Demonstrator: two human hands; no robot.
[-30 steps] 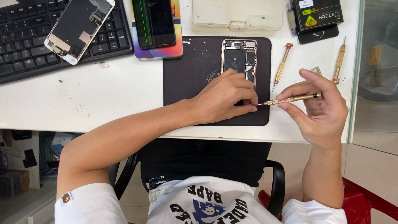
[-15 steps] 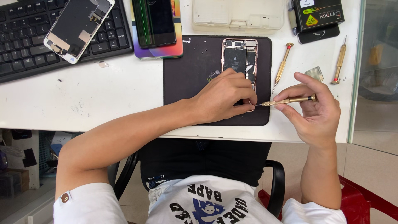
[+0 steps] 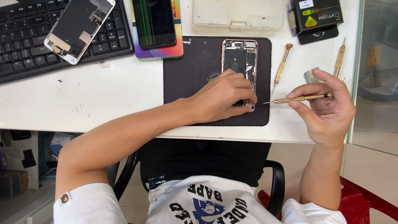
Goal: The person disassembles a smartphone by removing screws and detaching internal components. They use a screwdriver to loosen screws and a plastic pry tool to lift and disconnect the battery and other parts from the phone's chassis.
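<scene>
Slim brass screwdriver [image 3: 304, 98] in right hand [image 3: 327, 110], matte mat [image 3: 195, 79] alongside.

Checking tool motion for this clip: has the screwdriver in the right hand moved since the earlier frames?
Yes. The gold screwdriver in the right hand has drawn rightward; its tip is now off the black mat, over the white table.

Your phone [image 3: 239, 62] lies opened face-up on the dark mat [image 3: 190, 79], rose-gold frame bare, black battery and boards showing, its long axis running away from you, its near end hidden under your left hand; your screwdriver [image 3: 299, 98] is slim and gold, held level above the table, its fine tip pointing left toward the phone's near corner, just short of it.
</scene>
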